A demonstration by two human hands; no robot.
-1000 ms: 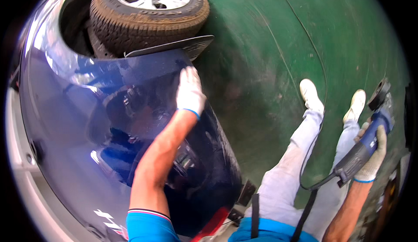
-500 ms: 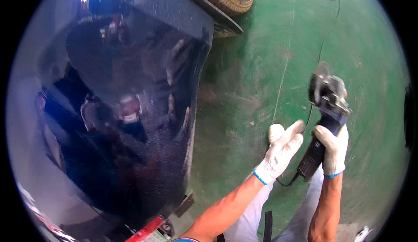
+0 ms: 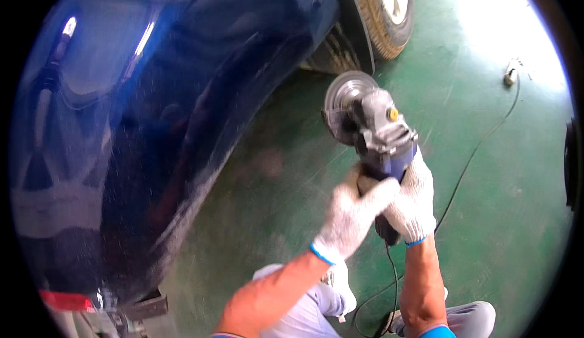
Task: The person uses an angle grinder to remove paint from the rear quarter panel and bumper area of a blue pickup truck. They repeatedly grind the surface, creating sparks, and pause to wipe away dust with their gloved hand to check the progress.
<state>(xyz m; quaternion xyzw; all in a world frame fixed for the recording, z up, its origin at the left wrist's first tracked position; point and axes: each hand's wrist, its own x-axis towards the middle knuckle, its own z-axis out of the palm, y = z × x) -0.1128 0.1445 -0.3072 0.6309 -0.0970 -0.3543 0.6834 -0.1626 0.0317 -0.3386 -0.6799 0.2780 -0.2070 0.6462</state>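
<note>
An angle grinder (image 3: 380,122) with a grey metal head and a dark blue body points away from me, its round disc (image 3: 348,94) at the far left end. My right hand (image 3: 415,201), in a white knitted glove with a blue cuff, is wrapped around the right side of its body. Against the left side, my left hand (image 3: 350,219), gloved alike, closes on the body with the thumb across it; its fingertips are partly hidden. Left of the grinder stands a dark blue car body panel (image 3: 201,113), apart from the disc.
A car wheel (image 3: 389,9) and mudflap (image 3: 356,24) stand beyond the disc. The grinder's cord (image 3: 465,167) runs over the green floor (image 3: 267,216) to a power socket (image 3: 511,76) at far right. A red tail light (image 3: 67,301) sits at lower left.
The grinder has swung left and nearer the car, carried by my right hand. My left hand has come onto its body. The view has shifted, showing more of the wheel.
</note>
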